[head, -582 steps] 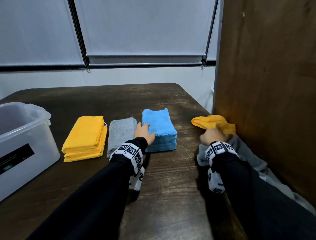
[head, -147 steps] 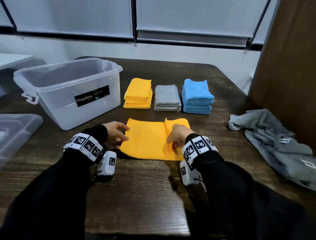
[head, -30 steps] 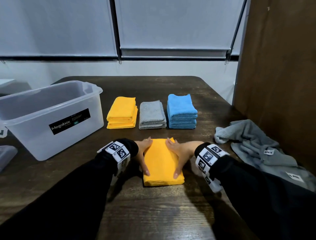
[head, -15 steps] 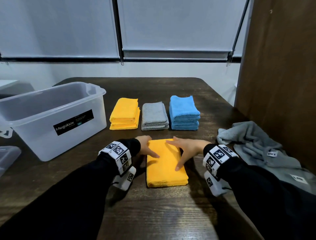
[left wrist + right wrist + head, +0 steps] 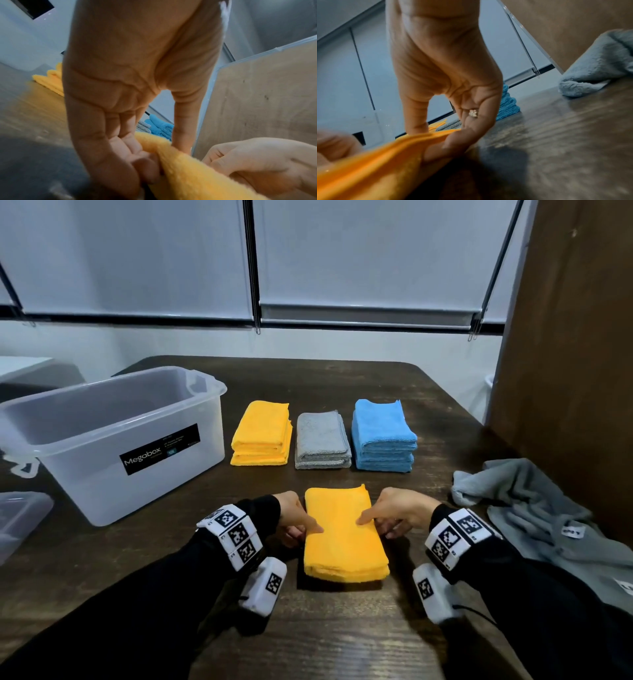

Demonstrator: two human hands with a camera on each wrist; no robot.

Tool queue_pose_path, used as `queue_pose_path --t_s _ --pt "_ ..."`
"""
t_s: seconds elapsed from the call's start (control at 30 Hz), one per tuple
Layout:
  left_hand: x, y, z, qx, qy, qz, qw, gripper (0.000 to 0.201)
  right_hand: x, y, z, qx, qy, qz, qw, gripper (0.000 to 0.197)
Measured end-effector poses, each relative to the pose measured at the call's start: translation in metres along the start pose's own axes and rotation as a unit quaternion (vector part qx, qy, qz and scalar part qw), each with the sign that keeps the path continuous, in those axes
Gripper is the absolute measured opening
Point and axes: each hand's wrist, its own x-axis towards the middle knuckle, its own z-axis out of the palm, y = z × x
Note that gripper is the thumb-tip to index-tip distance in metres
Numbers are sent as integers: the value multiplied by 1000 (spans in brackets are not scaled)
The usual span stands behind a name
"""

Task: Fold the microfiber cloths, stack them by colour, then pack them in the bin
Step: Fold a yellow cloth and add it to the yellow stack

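Gripping the folded yellow cloth [image 5: 344, 534] by its two long edges, the person has it lying on the desk [image 5: 342, 638] right in front of them. The left hand [image 5: 294, 522] pinches the cloth's nine o'clock edge, thumb on top and fingers tucked under; the right hand [image 5: 399, 517] does the same at the three o'clock edge. The wrist views show the edges already raised a little off the wood.

At twelve o'clock from the cloth stand three stacks in a row: the yellow stack [image 5: 262, 436] towards eleven, the grey stack [image 5: 322, 441] dead ahead, the blue stack [image 5: 383, 436] towards one. The clear bin [image 5: 113, 440] sits at ten o'clock, and unfolded grey cloths [image 5: 534, 508] lie heaped at three o'clock.

The step looks to be carrying this cloth onto its own colour. To do it well, I'd say keep both pinches through all the layers so the fold doesn't spring open, lift it level, and lower it square on the yellow stack, edges lined up. Then let go with both hands together so the stack beneath isn't dragged askew.
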Motion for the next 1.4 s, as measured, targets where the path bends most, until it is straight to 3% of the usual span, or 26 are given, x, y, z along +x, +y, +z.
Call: queue_pose_path --t_s 0.2,0.3,0.43,0.5,0.53,0.6,0.63,0.8,0.9,1.0,1.1,1.17,1.3,1.4 --pt "10 8 -41 -92 -1 54 994 21 10 -38 -21 87 13 -82 993 13" --pt "12 24 -75 -117 73 77 987 20 19 -71 -33 153 42 -121 980 12" --pt "13 49 -124 -105 192 92 971 8 46 -119 -45 286 56 -193 937 7" --pt "25 56 -148 -79 251 86 961 32 67 -142 -46 341 52 -224 911 6" --pt "32 57 -157 -62 278 83 955 49 77 -150 -45 357 59 -232 903 17" --pt "44 59 -169 -28 337 81 938 63 99 -165 -40 368 89 -248 892 47" --pt "51 59 -171 -10 363 78 928 65 109 -170 -36 356 113 -259 891 53" --pt "94 49 -181 88 470 91 874 56 159 -187 -14 280 234 -288 885 23" --pt "109 43 -189 119 508 110 846 42 177 -195 -7 278 264 -281 880 22" --pt "120 38 -193 206 489 64 845 30 191 -201 -1 281 222 -274 892 30" --pt "131 29 -188 316 329 -74 887 32 199 -201 10 219 121 -205 946 46" --pt "139 21 -186 336 265 -86 900 35 204 -198 14 183 133 -197 954 49" --pt "143 12 -189 303 331 -17 894 31 197 -197 7 196 221 -220 930 49" --pt "143 7 -185 311 338 -8 888 33 193 -196 4 184 222 -224 931 45"
